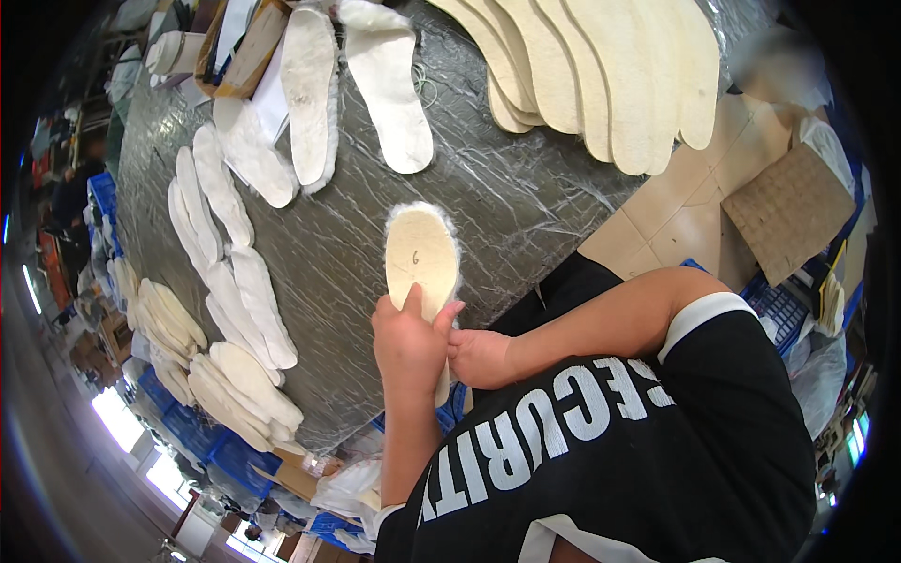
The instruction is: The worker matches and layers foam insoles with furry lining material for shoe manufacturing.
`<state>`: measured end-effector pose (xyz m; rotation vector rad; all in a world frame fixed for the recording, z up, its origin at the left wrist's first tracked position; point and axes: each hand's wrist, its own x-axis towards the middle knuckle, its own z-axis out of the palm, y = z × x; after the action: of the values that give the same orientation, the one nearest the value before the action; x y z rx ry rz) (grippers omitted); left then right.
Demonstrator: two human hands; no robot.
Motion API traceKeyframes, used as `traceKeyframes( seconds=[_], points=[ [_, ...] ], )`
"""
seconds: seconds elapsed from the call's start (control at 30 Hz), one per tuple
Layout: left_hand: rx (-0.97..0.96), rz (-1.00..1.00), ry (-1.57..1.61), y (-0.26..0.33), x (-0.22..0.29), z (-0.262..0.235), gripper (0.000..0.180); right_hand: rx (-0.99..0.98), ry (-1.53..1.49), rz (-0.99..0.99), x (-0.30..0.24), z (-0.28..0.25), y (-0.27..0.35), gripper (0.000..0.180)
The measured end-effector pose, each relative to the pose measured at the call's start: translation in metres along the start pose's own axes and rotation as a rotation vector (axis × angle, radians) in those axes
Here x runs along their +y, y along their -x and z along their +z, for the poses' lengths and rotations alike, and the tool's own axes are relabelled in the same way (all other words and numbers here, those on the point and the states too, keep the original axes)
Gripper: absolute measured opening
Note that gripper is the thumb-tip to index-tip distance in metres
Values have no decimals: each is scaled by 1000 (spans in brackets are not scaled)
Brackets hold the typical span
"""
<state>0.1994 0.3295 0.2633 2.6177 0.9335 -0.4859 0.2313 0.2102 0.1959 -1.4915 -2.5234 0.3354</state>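
A cream felt insole (420, 246) with white fluffy fleece round its edge is held up over the table in front of me, its flat side showing a small dark mark. My left hand (410, 340) is wrapped round the narrower lower part, with a finger lying along the flat face. Close against it, my right hand (481, 358) is closed at the insole's right edge. Its fingertips are partly hidden behind my left hand and the insole.
Plastic film covers the dark table (347, 244). Large cream insoles (601, 84) lie fanned at the far right. White fleece insoles (310, 98) lie at the back, and several piles (249, 319) run down the left. A cardboard box (246, 47) stands far left; brown cardboard (790, 211) lies right.
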Motion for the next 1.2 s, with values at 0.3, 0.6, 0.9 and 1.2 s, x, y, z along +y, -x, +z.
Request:
traceKeyframes(
  seconds=[0.3,0.6,0.9,1.2],
  points=[
    [41,41,31,4,-1,13,61,-31,-71,-33,-2,5,1,34],
    [36,-6,-39,-2,3,9,63,-16,18,9,-11,0,-3,37],
    [219,139,-30,2,-9,15,70,31,-131,-344,4,-4,-6,22],
    [413,429,89,33,-32,39,69,753,-406,617,88,-72,47,33]
  ],
)
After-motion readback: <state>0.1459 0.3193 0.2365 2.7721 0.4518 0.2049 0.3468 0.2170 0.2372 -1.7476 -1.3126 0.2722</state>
